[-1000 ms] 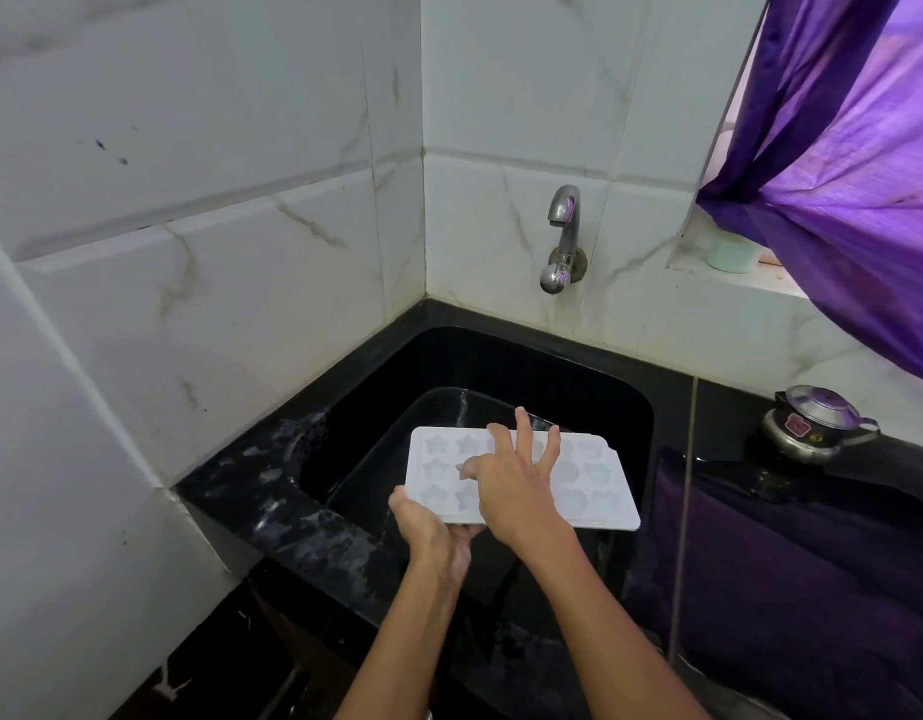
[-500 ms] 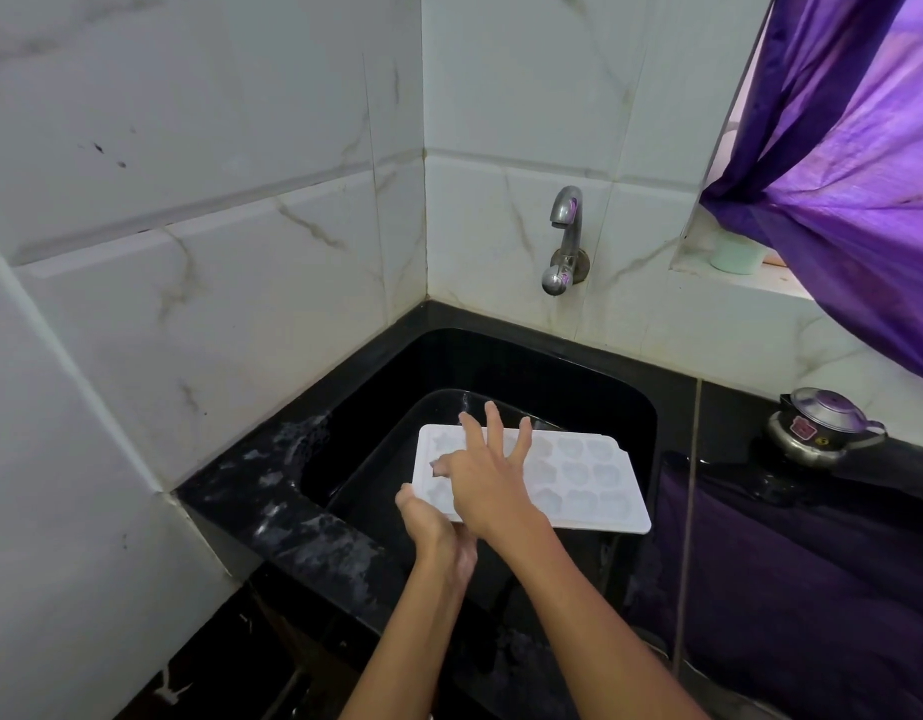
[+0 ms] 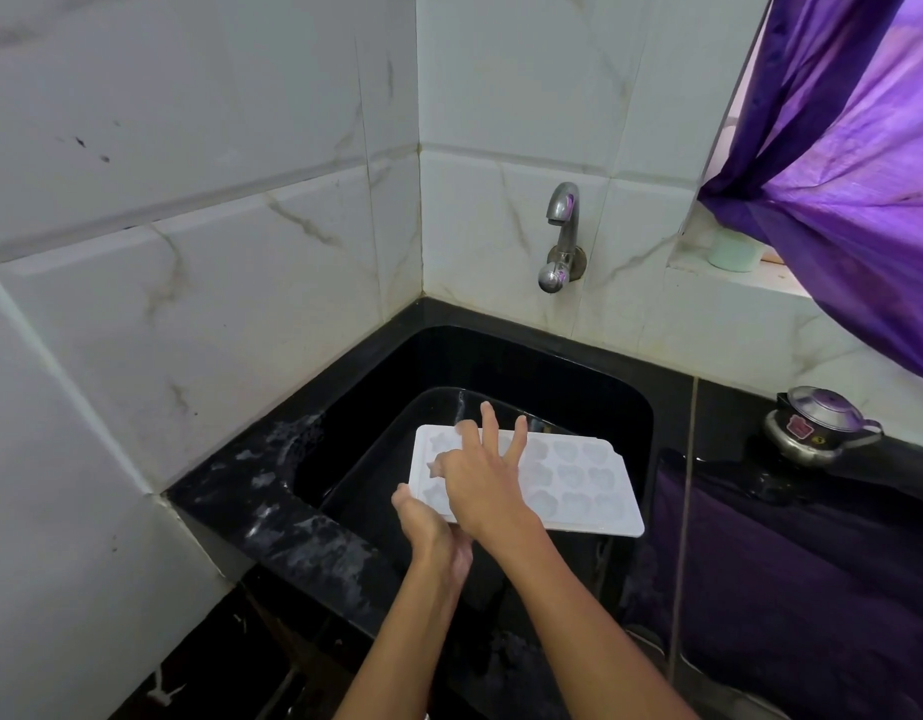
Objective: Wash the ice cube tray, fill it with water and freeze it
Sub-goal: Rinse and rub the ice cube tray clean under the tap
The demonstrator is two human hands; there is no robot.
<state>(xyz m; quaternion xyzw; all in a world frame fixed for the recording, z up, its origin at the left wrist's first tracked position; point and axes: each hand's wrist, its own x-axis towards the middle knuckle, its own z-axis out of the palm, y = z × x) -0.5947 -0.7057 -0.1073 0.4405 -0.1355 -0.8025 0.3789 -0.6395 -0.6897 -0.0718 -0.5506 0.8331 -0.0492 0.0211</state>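
Observation:
A white ice cube tray [image 3: 579,485] with star and flower shaped wells is held level over the black sink [image 3: 501,376]. My left hand [image 3: 423,527] grips the tray's near left corner from below. My right hand [image 3: 480,475] lies flat on the tray's left half, fingers spread, rubbing the wells. A chrome tap [image 3: 560,236] sticks out of the tiled wall above the sink; no water runs from it.
White marble tiles close in the left and back. A black counter [image 3: 272,511] rims the sink, wet on the left. At the right stand a small steel pressure cooker [image 3: 818,426], a purple curtain [image 3: 854,174] and a pale green cup [image 3: 735,249] on the sill.
My right hand has slid leftward across the tray, from its middle to its left half. The tray has stayed over the sink, shifted slightly right.

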